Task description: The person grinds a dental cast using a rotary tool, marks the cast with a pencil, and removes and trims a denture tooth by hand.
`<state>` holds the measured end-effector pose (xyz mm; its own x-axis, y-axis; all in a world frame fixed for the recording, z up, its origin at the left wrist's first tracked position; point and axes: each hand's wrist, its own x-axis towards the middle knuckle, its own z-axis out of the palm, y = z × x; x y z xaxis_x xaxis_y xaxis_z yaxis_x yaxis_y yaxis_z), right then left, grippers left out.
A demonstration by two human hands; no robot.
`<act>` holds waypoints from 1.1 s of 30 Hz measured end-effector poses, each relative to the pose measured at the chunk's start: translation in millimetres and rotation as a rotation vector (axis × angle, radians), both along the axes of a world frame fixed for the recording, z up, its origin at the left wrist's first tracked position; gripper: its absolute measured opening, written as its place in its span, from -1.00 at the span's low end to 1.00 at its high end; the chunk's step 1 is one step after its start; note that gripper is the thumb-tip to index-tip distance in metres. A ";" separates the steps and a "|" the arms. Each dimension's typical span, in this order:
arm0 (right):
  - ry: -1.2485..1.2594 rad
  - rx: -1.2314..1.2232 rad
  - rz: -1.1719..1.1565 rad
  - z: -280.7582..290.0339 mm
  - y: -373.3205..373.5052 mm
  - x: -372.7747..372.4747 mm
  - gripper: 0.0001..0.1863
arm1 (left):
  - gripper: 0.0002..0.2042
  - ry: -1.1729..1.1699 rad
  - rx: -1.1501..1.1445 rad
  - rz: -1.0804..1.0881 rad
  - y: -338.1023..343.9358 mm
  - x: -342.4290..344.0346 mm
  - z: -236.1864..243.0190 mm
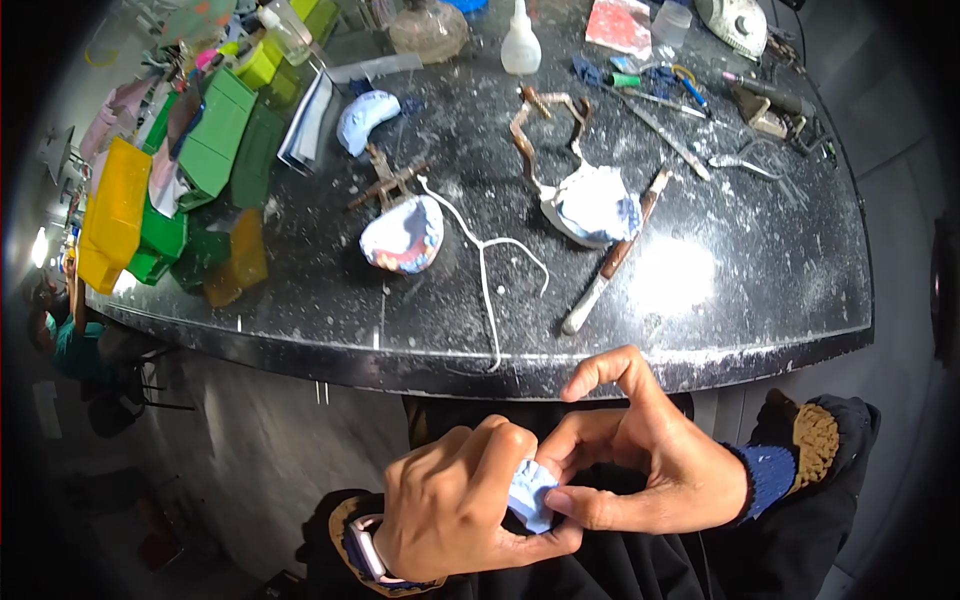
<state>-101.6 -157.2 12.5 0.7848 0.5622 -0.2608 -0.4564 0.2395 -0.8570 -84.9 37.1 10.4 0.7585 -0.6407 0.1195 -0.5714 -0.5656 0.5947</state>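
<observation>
- While the left hand [455, 500] bends its fingers closely around the blue plaster piece [533, 499], at six o'clock from the bench [325, 300], the right hand [640, 460] lays its thumb there, forefinger raised; its grip I cannot tell.
- Probably light, hard, breakable: smooth sides look safer to hold.

The head camera, the left unit of a side-by-side fisheye pair, was worn on the person's head and faced downward and forward. The hands [445, 505] lay at close range, in the near central part of the field. The table [330, 310] spanned the far part; its near edge appeared bowed. Coverage extended to the floor [280, 430] at near left. A dark rim bounded the field.
</observation>
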 end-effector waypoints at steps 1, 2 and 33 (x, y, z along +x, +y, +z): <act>0.035 -0.022 -0.007 -3.9 1.0 -7.0 -0.39 | -0.47 0.018 0.057 -0.026 0.6 -3.0 -1.2; 0.054 -0.023 -0.004 -9.5 2.6 -15.9 -0.39 | -0.47 0.038 0.056 -0.025 0.5 -8.9 -4.4; 0.480 0.009 -0.020 -79.6 10.9 -88.0 -0.20 | -0.61 0.901 -0.070 -0.344 -11.7 -39.8 -79.6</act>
